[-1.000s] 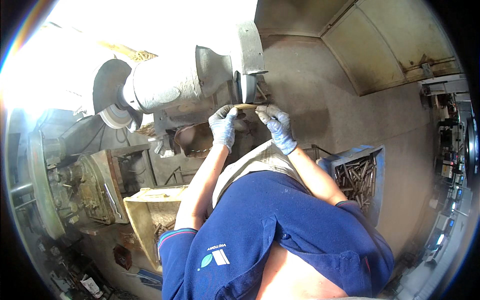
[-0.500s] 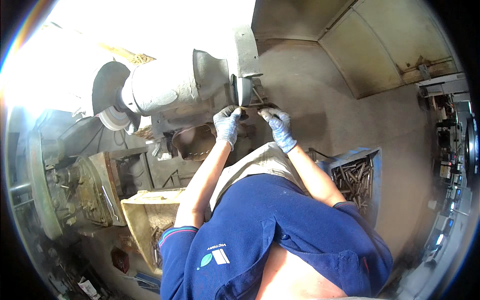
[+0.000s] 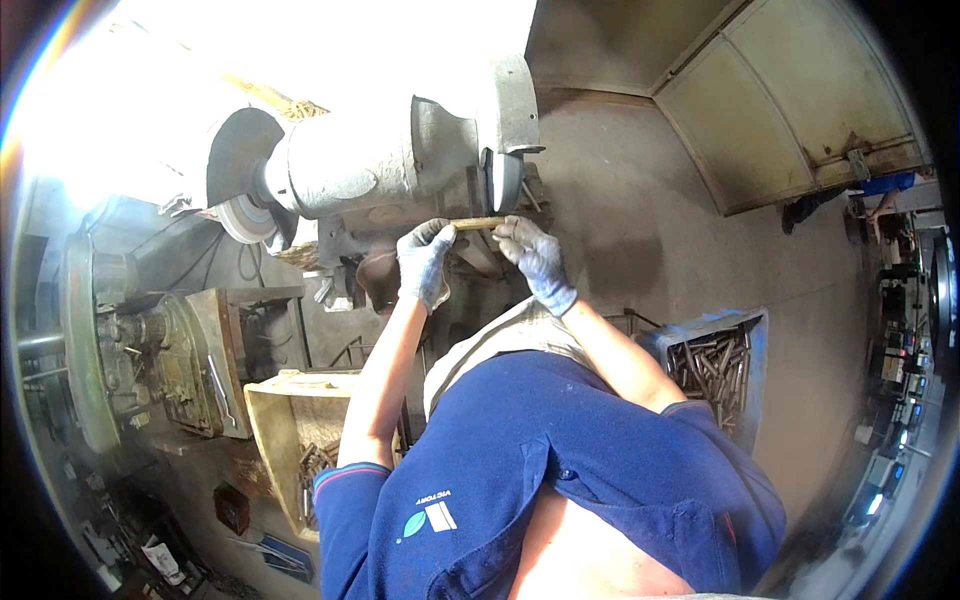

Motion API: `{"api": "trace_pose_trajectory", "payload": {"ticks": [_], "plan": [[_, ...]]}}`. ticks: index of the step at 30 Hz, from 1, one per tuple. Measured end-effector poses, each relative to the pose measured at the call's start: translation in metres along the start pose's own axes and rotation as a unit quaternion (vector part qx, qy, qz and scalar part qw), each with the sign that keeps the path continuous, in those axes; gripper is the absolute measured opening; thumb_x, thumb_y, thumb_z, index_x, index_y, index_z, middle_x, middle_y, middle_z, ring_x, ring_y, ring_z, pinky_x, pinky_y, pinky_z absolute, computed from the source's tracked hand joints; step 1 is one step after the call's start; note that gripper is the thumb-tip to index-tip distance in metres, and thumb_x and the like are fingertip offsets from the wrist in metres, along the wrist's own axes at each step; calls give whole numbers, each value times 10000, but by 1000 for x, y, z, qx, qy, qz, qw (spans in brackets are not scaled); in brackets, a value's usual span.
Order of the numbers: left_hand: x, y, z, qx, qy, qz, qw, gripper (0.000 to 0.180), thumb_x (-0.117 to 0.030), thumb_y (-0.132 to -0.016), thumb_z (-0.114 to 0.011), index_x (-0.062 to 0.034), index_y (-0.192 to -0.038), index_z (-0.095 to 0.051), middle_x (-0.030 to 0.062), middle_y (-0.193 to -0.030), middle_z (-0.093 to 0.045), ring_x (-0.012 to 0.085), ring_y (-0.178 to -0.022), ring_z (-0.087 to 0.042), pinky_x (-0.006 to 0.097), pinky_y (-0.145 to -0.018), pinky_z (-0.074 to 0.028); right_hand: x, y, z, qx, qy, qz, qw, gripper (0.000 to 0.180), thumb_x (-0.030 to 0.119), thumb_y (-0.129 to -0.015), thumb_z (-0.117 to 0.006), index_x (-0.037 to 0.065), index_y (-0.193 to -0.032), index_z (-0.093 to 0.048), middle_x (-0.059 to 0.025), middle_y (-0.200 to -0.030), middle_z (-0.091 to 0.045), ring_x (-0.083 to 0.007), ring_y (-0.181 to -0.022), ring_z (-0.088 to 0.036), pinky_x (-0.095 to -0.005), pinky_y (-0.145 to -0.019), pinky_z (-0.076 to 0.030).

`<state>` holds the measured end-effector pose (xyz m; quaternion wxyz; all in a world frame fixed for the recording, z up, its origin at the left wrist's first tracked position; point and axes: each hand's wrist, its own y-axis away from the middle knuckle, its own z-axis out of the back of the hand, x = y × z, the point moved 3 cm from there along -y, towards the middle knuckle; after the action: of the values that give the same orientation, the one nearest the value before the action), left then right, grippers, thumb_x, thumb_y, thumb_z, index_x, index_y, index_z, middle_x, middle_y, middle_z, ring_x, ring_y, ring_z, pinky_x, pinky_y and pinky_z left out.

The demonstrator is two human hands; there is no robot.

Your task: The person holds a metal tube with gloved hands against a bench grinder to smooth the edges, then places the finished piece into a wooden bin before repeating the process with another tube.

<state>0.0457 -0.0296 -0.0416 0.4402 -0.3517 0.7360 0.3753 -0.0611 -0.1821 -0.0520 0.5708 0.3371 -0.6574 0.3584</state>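
Note:
A short brassy metal rod [image 3: 478,223] lies level between my two gloved hands. My left hand [image 3: 423,265] pinches its left end, and my right hand [image 3: 537,262] has its fingers closed on the right end. Just beyond the rod is the right wheel [image 3: 506,183] of a grey bench grinder [image 3: 335,165]; a small gap seems to separate rod and wheel. The grinder's other wheel [image 3: 243,215] is at the far left, away from both hands. Both gloves are pale blue-grey with darkened fingertips.
A blue-edged bin [image 3: 762,365] of metal rods stands to my right. A pale yellow crate [image 3: 262,425] with more rods is at my left, beside a greenish machine [image 3: 185,365]. Metal panels [image 3: 790,100] stand far right. Near the right rim, another person's blue clothing [image 3: 888,184] shows.
Both hands have moved left relative to the grinder and drawn back slightly from the wheel, bringing the rod into fuller view. The picture has shifted a little. Blue clothing has appeared at the far right.

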Motion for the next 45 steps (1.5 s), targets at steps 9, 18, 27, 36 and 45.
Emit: {"api": "trace_pose_trajectory", "payload": {"ticks": [9,18,27,36,45], "plan": [[-21,41,-5,24,71,55,996,133,-154,-837,-667,-30,-861,-624,9,-643,-605,81,-510,-550,198,-463,-417,98,50,7,97,242,245,934,507,360,-724,-759,-44,-1012,-652,-191,-1150,-576,-326,-1057,-581,-397,-910,-461],[-24,40,-22,61,72,67,993,140,-144,-826,-681,-8,-827,-650,39,-700,-648,75,-575,-574,192,-524,-433,81,56,20,57,246,259,932,478,289,-729,-773,-34,-1054,-635,-178,-1176,-565,-293,-1115,-547,-367,-949,-429],[-1,28,-25,62,87,49,993,105,-78,-849,-629,24,-850,-604,101,-722,-644,142,-598,-613,238,-566,-505,66,47,28,23,224,205,952,445,308,-736,-758,-12,-1026,-652,-182,-1139,-585,-297,-1080,-565,-357,-938,-437],[46,-17,-20,42,4,42,998,40,-34,-840,-610,0,-860,-614,89,-747,-651,155,-643,-626,268,-624,-522,11,13,45,8,153,112,982,235,148,-756,-732,13,-942,-685,-118,-985,-661,-226,-1013,-600,-318,-898,-462],[30,-23,-40,3,39,82,996,72,-35,-837,-609,24,-817,-644,82,-734,-652,138,-631,-614,289,-633,-536,-4,-5,50,-8,115,-16,993,228,180,-785,-717,22,-947,-693,-82,-884,-682,-156,-829,-619,-287,-749,-480]]}}
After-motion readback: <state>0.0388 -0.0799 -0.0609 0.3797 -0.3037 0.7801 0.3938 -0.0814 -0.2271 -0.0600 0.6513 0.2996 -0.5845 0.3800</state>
